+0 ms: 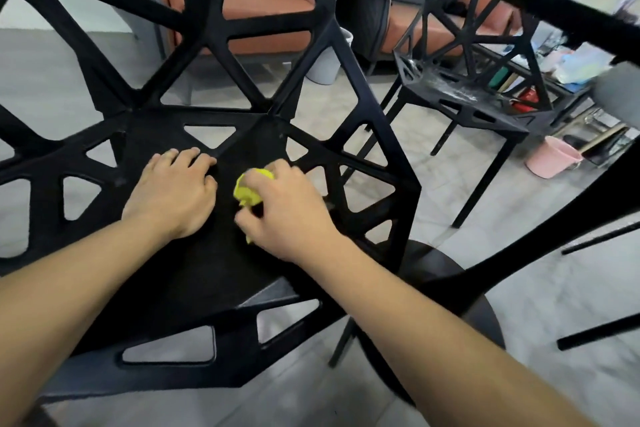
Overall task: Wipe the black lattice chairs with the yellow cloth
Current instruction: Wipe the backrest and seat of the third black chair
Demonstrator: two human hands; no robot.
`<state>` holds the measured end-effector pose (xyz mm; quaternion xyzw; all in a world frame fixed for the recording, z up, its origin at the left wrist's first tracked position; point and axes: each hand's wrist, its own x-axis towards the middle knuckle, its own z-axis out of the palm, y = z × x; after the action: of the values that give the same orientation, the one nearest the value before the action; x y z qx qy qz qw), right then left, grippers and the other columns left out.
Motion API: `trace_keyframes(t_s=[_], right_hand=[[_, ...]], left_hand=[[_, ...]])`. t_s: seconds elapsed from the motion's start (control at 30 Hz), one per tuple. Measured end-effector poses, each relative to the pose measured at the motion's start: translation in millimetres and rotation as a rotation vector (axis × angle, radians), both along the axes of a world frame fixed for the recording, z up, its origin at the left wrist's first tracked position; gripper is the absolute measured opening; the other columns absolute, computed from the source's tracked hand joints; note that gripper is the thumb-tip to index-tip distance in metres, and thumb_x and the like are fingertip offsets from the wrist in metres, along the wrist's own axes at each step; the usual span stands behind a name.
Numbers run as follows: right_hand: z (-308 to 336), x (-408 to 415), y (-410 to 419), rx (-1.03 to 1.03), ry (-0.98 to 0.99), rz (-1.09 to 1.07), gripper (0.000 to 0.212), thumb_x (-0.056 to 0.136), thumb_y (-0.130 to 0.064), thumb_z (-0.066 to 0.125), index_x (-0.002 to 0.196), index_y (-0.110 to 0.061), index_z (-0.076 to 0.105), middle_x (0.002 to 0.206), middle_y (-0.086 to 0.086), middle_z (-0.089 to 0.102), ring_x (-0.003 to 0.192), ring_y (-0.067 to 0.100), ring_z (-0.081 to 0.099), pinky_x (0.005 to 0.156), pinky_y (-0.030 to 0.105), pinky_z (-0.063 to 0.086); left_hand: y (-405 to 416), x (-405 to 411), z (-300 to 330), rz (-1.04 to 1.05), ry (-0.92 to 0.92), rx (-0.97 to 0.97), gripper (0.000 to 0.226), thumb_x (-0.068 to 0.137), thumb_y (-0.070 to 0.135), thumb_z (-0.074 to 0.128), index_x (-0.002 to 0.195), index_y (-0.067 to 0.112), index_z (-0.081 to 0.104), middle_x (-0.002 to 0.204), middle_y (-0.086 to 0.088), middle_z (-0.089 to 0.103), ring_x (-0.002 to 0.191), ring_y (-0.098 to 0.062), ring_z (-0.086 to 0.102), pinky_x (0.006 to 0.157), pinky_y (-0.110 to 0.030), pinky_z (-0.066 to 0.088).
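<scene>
Under right hand (287, 208): yellow cloth (246, 193), bunched.

sofa (263, 0): orange seat, far wall
bin (323, 68): pale, by sofa
bucket (553, 160): pink, on floor, right

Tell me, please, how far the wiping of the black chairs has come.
In hand: the right hand grips the crumpled yellow cloth on the near black lattice chair's seat, while the left hand rests beside it. The second black lattice chair stands untouched, with pale streaks on its seat, so it probably remains. Nothing shows as clearly finished.
</scene>
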<state>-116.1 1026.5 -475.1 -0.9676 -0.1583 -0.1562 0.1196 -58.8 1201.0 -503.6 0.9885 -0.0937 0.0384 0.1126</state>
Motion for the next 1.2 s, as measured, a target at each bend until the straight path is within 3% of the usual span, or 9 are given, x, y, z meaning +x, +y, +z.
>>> trace_keyframes(t_s=[0.1, 0.3, 0.53, 0.63, 0.73, 0.87, 0.97, 1.07, 1.2], right_hand=[[2, -61, -34, 0.018, -0.062, 0.084, 0.033, 0.077, -0.042, 0.056, 0.109, -0.035, 0.062, 0.112, 0.002, 0.057, 0.092, 0.027, 0.056, 0.073, 0.032, 0.048], [32, -67, -153, -0.272, -0.360, -0.224, 0.030, 0.077, -0.017, 0.073, 0.107, -0.015, 0.074, 0.119, 0.018, 0.062, 0.094, 0.039, 0.058, 0.082, 0.047, 0.050], [9, -83, -97, -0.088, -0.256, 0.110, 0.042, 0.080, -0.023, 0.063, 0.121, -0.027, 0.062, 0.128, 0.005, 0.056, 0.101, 0.028, 0.056, 0.085, 0.044, 0.051], [42, -54, -113, 0.089, -0.446, 0.020, 0.033, 0.087, -0.016, 0.068, 0.120, -0.020, 0.065, 0.131, 0.009, 0.053, 0.108, 0.027, 0.057, 0.090, 0.040, 0.052], [83, -8, -124, 0.474, -0.609, -0.217, 0.029, 0.095, -0.027, 0.066, 0.123, -0.021, 0.064, 0.130, 0.006, 0.046, 0.117, 0.018, 0.052, 0.102, 0.015, 0.038], [73, 21, -134, 0.240, -0.120, -0.296, 0.066, 0.091, -0.041, 0.067, 0.149, -0.037, 0.036, 0.134, 0.003, 0.035, 0.115, 0.028, 0.052, 0.099, 0.039, 0.048], [56, 27, -143, 0.058, -0.153, -0.322, 0.075, 0.089, -0.037, 0.072, 0.151, -0.036, 0.030, 0.120, 0.005, 0.038, 0.097, 0.031, 0.057, 0.081, 0.043, 0.054], [61, 58, -135, 0.148, -0.193, -0.417, 0.062, 0.089, -0.034, 0.072, 0.140, -0.027, 0.037, 0.109, 0.008, 0.043, 0.085, 0.033, 0.058, 0.068, 0.038, 0.048], [94, 135, -110, 0.220, -0.161, -0.465, 0.050, 0.092, -0.037, 0.068, 0.126, -0.015, 0.039, 0.114, 0.015, 0.047, 0.096, 0.039, 0.057, 0.070, 0.036, 0.038]], left_hand=[[3, 0, -3, 0.003, 0.005, -0.020, 0.048, 0.103, 0.033, 0.029, 0.149, 0.021, 0.042, 0.159, -0.006, 0.033, 0.147, -0.030, 0.025, 0.123, -0.047, 0.014], [5, 3, -3, -0.031, 0.044, 0.022, 0.051, 0.103, 0.038, 0.032, 0.150, 0.021, 0.040, 0.160, -0.009, 0.031, 0.148, -0.032, 0.024, 0.123, -0.047, 0.015], [-30, -3, 16, -0.064, 0.065, 0.066, 0.054, 0.100, 0.046, 0.035, 0.146, 0.020, 0.043, 0.154, -0.002, 0.040, 0.142, -0.024, 0.037, 0.114, -0.042, 0.032], [-65, -7, 17, -0.194, 0.077, 0.013, 0.055, 0.102, 0.047, 0.034, 0.153, 0.028, 0.033, 0.162, 0.000, 0.028, 0.148, -0.023, 0.027, 0.119, -0.039, 0.025], [-74, 2, 15, -0.200, 0.070, 0.004, 0.057, 0.102, 0.050, 0.031, 0.155, 0.032, 0.025, 0.164, 0.001, 0.021, 0.150, -0.024, 0.021, 0.122, -0.041, 0.019], [-69, 4, 4, -0.209, 0.066, -0.028, 0.058, 0.102, 0.054, 0.025, 0.157, 0.038, 0.016, 0.167, 0.006, 0.012, 0.153, -0.020, 0.009, 0.125, -0.040, 0.010], [-67, 4, -5, -0.206, 0.073, -0.053, 0.059, 0.102, 0.055, 0.020, 0.158, 0.039, 0.008, 0.167, 0.008, 0.003, 0.154, -0.017, 0.000, 0.126, -0.040, 0.003], [-72, 5, -9, -0.209, 0.065, -0.069, 0.059, 0.102, 0.054, 0.016, 0.158, 0.039, 0.002, 0.167, 0.010, -0.004, 0.154, -0.015, -0.006, 0.125, -0.041, -0.003], [-75, 3, -5, -0.197, 0.048, -0.098, 0.059, 0.103, 0.053, 0.017, 0.158, 0.038, 0.001, 0.167, 0.010, -0.007, 0.153, -0.014, -0.010, 0.125, -0.041, -0.005]])
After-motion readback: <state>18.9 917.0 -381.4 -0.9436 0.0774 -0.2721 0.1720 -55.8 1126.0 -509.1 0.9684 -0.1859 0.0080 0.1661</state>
